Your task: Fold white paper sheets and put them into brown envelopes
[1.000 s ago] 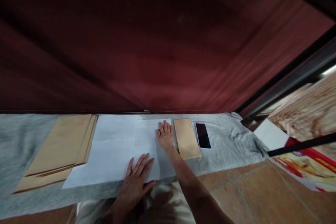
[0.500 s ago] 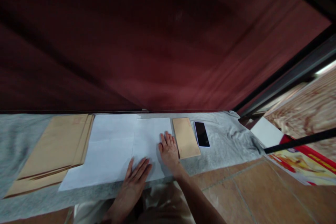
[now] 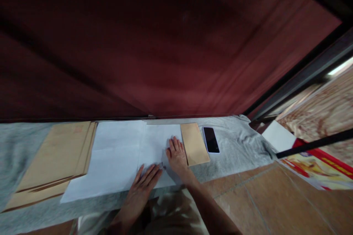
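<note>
My left hand (image 3: pixel 144 180) lies flat with fingers stretched out on the near part of a white paper sheet (image 3: pixel 158 137). By its fingertips the paper shows a small raised crease or shadow; I cannot tell which. My right hand (image 3: pixel 177 157) rests palm down on the same sheet's right side, fingers extended, beside a small brown envelope (image 3: pixel 195 145). More white paper (image 3: pixel 113 158) spreads to the left, adjoining or overlapping this sheet. Neither hand grips anything.
A stack of large brown envelopes (image 3: pixel 59 154) lies at the left, partly over the white paper. Right of the small envelope is a phone (image 3: pixel 211 140). Grey cloth (image 3: pixel 239 143) covers the narrow surface. Dark red fabric (image 3: pixel 165 62) rises behind, and a colourful box (image 3: pixel 317 165) stands lower right.
My left hand has slid slightly to the right across the paper, and the small crease or shadow has appeared at its fingertips. My right hand stays nearly in place.
</note>
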`<state>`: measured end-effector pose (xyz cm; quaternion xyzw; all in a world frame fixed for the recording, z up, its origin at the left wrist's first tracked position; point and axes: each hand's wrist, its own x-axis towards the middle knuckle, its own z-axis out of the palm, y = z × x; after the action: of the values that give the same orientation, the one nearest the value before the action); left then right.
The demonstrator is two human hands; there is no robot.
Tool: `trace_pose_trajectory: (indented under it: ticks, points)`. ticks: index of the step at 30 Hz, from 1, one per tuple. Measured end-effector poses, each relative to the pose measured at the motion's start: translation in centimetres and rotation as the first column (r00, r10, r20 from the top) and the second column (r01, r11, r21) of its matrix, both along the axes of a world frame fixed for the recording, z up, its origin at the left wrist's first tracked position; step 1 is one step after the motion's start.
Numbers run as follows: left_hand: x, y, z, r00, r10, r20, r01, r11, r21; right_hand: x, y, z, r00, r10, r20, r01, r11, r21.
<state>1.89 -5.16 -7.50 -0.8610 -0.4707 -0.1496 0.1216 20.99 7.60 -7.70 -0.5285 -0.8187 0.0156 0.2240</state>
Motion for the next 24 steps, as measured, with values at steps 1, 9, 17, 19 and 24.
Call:
trace_pose_trajectory:
  ticks: [1,9,17,19,24]
  points:
    - [0.1,0.1,0.0,1.0,0.008,-0.002,-0.008,1.0,-0.005,0.1,0.1,0.0,1.0,0.007,0.002,-0.007,1.0,-0.002]
    - [1.1,-0.4,-0.2,0.997,0.073,-0.026,-0.073,0.997,0.001,0.2,1.5,0.3,0.997,0.06,0.052,-0.059,0.998,-0.024]
    - [1.9,-0.7,-0.3,0.994,0.106,-0.033,-0.108,0.993,-0.047,-0.4,2.9,0.7,0.993,0.11,0.052,-0.106,0.992,-0.073]
    - [1.8,-0.8,-0.5,0.993,0.119,-0.026,-0.12,0.991,-0.057,-0.5,3.2,0.7,0.991,0.12,0.06,-0.115,0.99,-0.083]
    - [2.0,-0.9,-1.2,0.992,0.123,-0.032,-0.124,0.992,-0.036,-1.2,4.1,0.9,0.987,0.138,0.085,-0.131,0.988,-0.087]
